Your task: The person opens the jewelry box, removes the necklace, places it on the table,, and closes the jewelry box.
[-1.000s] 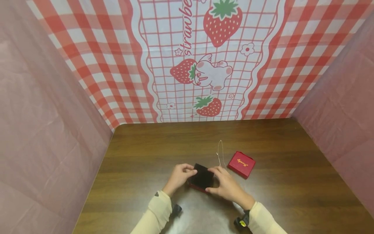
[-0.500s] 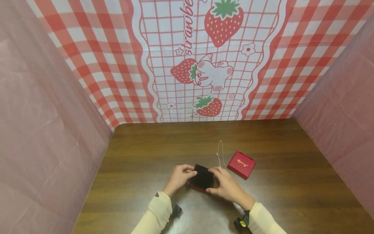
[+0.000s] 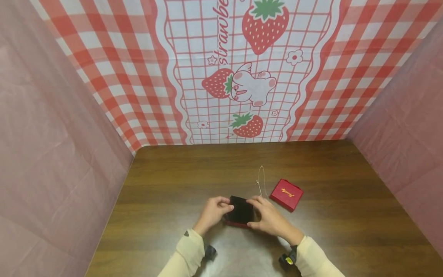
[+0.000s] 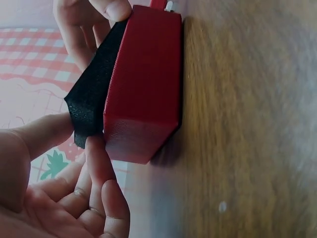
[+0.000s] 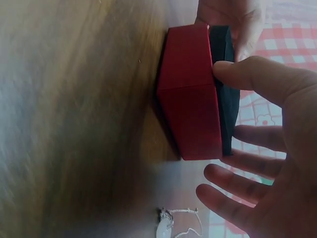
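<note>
A red jewellery box base (image 4: 148, 69) stands on the table with a black padded insert (image 3: 240, 209) in its mouth. On the left side the insert sits raised and tilted above the rim, as the left wrist view shows. My left hand (image 3: 214, 211) pinches the insert's left corner between thumb and fingers. From the right, my right hand (image 3: 268, 216) spans the insert, thumb on its near edge at the box rim and fingers at the far side. What lies under the insert is hidden.
Behind the right hand lies a thin chain necklace (image 5: 164, 228) with a pale pendant. The red lid (image 3: 286, 195) with gold lettering rests to its right on the wooden table (image 3: 166, 181). A strawberry-print cloth (image 3: 238, 77) hangs at the back, with pink cloth at both sides.
Both hands have turned the box base and its insert slightly, so the near edge sits more level, and have shifted a little toward me. The necklace and the lid have not moved.
</note>
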`<action>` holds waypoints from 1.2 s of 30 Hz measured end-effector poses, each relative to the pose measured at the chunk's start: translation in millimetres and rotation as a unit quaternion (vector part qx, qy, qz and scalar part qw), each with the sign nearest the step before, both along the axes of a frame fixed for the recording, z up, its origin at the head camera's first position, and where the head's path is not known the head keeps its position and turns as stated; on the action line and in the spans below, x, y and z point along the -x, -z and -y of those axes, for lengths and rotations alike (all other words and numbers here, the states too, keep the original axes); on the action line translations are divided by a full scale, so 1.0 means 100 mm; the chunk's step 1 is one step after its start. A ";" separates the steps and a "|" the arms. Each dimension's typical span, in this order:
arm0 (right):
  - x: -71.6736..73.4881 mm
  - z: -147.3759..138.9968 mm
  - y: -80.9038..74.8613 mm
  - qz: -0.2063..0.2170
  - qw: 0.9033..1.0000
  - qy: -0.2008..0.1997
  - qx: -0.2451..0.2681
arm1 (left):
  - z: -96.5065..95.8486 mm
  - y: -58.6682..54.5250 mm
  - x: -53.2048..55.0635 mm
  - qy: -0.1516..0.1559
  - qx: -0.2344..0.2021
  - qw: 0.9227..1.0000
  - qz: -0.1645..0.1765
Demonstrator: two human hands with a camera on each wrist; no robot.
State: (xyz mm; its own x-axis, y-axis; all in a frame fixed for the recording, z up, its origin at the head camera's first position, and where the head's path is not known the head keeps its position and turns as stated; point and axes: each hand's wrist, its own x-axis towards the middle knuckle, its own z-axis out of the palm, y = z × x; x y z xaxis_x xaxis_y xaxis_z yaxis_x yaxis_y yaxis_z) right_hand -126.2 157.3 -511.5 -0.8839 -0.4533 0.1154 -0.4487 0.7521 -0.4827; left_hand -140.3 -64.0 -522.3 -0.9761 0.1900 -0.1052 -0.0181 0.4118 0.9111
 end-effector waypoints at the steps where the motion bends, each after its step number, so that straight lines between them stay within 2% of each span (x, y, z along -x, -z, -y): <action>1: 0.01 -0.01 0.00 0.002 1.000 -0.005 -0.001 | 0.00 0.00 -0.01 -0.003 -0.002 1.000 0.003; 7: 0.05 -0.03 -0.02 0.021 0.999 -0.024 -0.004 | -0.02 -0.02 -0.03 -0.012 -0.008 1.000 0.005; 12: 0.07 -0.05 -0.04 0.030 0.999 -0.033 -0.002 | -0.04 -0.02 -0.03 -0.016 0.015 1.000 -0.001; 19: 0.08 -0.06 -0.03 0.020 0.999 -0.040 0.002 | -0.05 -0.02 -0.04 -0.023 0.038 0.999 -0.020; 31: 0.08 -0.04 -0.03 0.022 1.000 -0.008 0.006 | -0.06 -0.04 -0.07 -0.021 0.044 0.998 -0.037; 36: 0.08 -0.03 -0.02 0.011 1.000 0.002 0.007 | -0.06 -0.04 -0.06 -0.014 0.051 0.997 -0.064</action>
State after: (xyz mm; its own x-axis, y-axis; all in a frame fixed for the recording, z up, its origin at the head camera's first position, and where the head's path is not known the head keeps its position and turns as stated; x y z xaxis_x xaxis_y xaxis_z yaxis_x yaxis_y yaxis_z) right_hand -134.3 160.3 -509.7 -0.8876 -0.4491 0.1021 -0.4355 0.7465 -0.5030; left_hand -134.3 -58.0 -518.6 -0.9876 0.1570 0.0036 0.0833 0.5038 0.8598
